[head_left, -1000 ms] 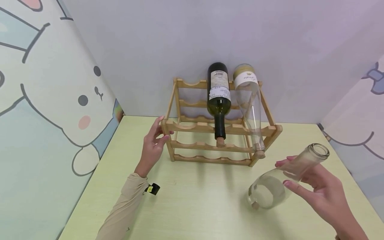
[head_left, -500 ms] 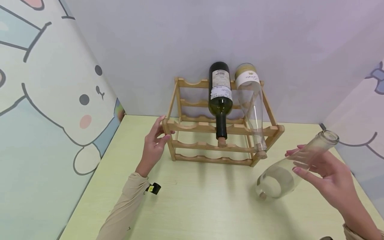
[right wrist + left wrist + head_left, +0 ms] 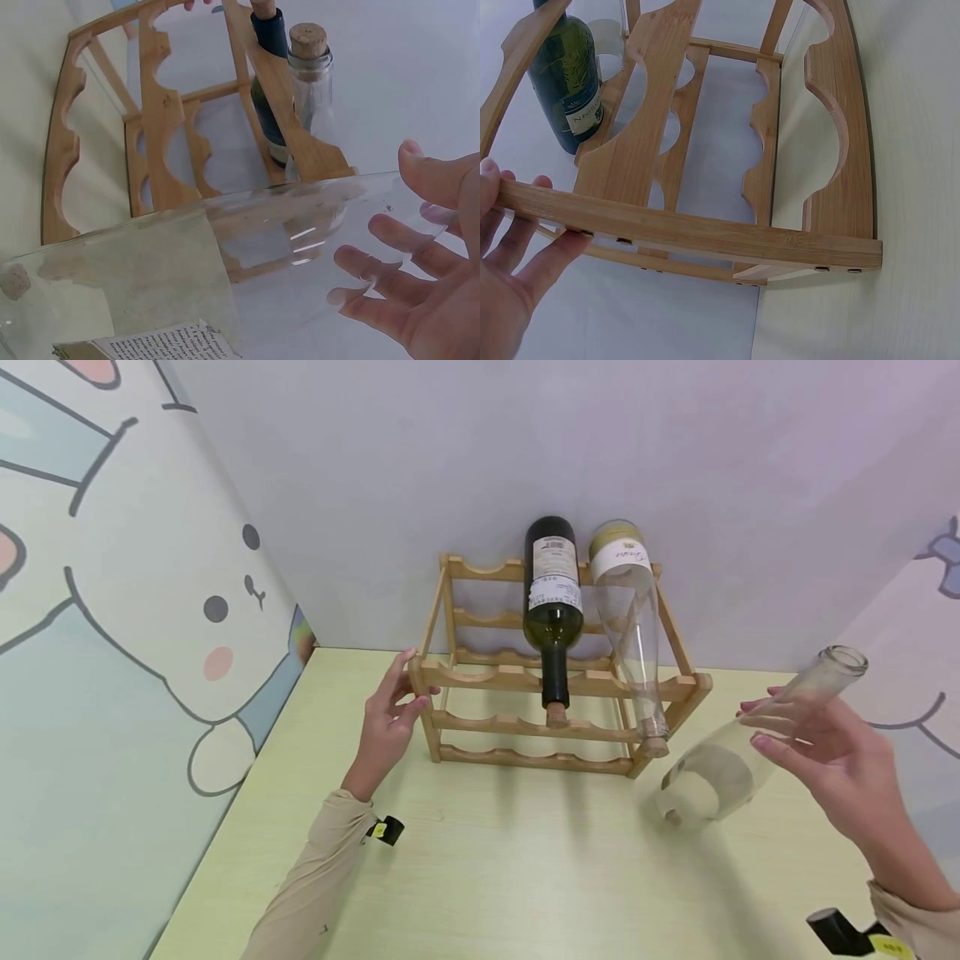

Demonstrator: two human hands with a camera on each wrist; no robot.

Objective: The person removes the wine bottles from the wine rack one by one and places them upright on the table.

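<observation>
My left hand [image 3: 384, 731] grips the front left post of a wooden wine rack [image 3: 487, 677], thumb in front and fingers behind. In the left wrist view its fingers [image 3: 551, 262] reach around the wood. To the right of the rack, my right hand [image 3: 843, 768] holds a clear glass bottle [image 3: 723, 772] around its neck. That bottle tilts, its open mouth up to the right and its base down to the left. A loose cork [image 3: 15, 281] lies inside near its base, and a torn printed label [image 3: 161, 345] clings to its side.
On the rack's top tier lie a dark green wine bottle [image 3: 553, 585] and a clear corked bottle [image 3: 636, 627], necks toward me. Grey wall [image 3: 375, 485] stands close behind the rack. The pale table [image 3: 510, 860] meets a cartoon-painted wall [image 3: 135, 693] on the left.
My right hand has carried the clear bottle rightward and farther from me, still tilted. The left hand stays on the rack post, and the two bottles on the rack remain in place.
</observation>
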